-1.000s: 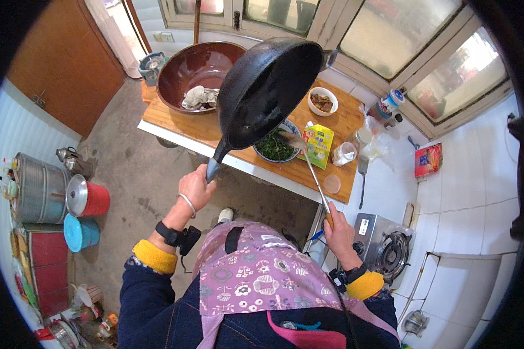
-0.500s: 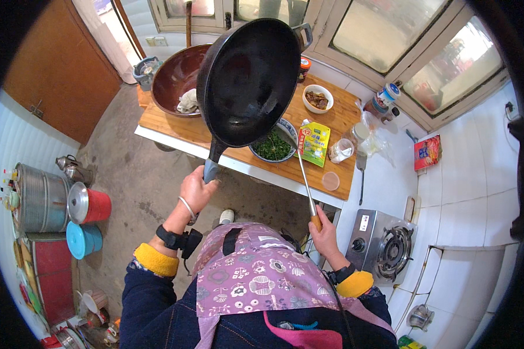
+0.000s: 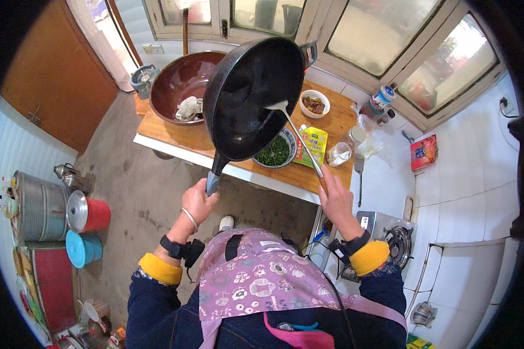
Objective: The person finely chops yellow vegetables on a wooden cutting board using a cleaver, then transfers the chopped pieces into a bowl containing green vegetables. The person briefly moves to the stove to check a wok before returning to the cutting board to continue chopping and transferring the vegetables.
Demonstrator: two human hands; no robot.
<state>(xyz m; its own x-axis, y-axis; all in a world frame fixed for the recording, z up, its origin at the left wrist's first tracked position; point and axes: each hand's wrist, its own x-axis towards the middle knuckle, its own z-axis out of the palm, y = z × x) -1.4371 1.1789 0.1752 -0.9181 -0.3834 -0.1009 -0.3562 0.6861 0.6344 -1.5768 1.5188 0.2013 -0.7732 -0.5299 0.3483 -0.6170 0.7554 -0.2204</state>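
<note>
My left hand (image 3: pixel 199 203) is closed round the grey-tipped handle of a black wok (image 3: pixel 250 110). The wok is raised and tipped sideways above the table, its dark inside turned to the right. In my right hand (image 3: pixel 336 195) is a long metal spatula (image 3: pixel 304 142) with a wooden handle; its blade reaches over the wok's inside. Partly behind the wok's lower rim is a bowl of chopped greens (image 3: pixel 275 152). A yellow-green packet (image 3: pixel 313 145) lies beside that bowl. Behind the wok's left side sits a big brown basin (image 3: pixel 177 81) with a pale cloth (image 3: pixel 190 109) in it.
The wooden board (image 3: pixel 183 132) also bears a white bowl of brown food (image 3: pixel 314 104) and a seasoning jar (image 3: pixel 338 154). Further right are more jars (image 3: pixel 378 102), a red packet (image 3: pixel 424 152) and a gas stove (image 3: pixel 399 244). Pots and a red bucket (image 3: pixel 99 214) stand on the left floor.
My right hand has moved up and forward, bringing the spatula blade from beside the packet to over the wok's inside. The wok has shifted slightly right and lower in view.
</note>
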